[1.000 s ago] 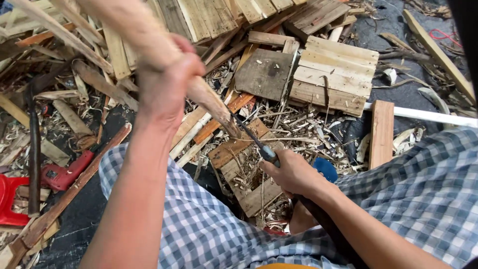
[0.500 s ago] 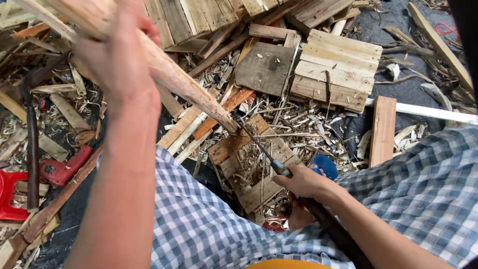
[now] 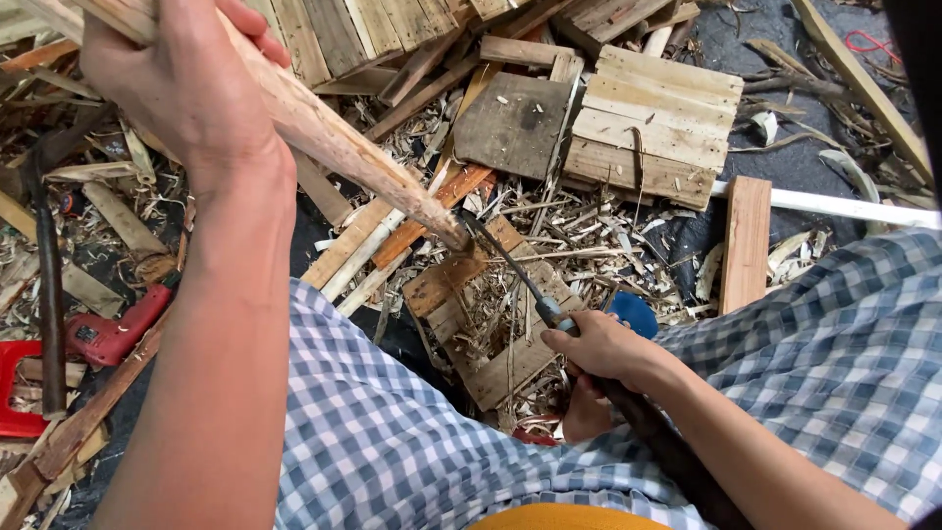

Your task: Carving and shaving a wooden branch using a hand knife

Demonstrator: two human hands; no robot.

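I see the dark floor point(image 3: 785, 167) covered with wood shavings point(image 3: 579, 231), old planks point(image 3: 653, 123), a small board point(image 3: 746, 240) and a red tool point(image 3: 113, 329).

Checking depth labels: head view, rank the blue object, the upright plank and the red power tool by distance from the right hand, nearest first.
From the right hand, which grips a long blade:
1. Blue object, right beside the hand, by the knee.
2. Upright plank, up and to the right, on the dark ground.
3. Red power tool, far left, past the left forearm.

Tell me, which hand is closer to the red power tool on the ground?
Left. The left hand grips the stick up above the red tool; the right hand holds the knife far across.
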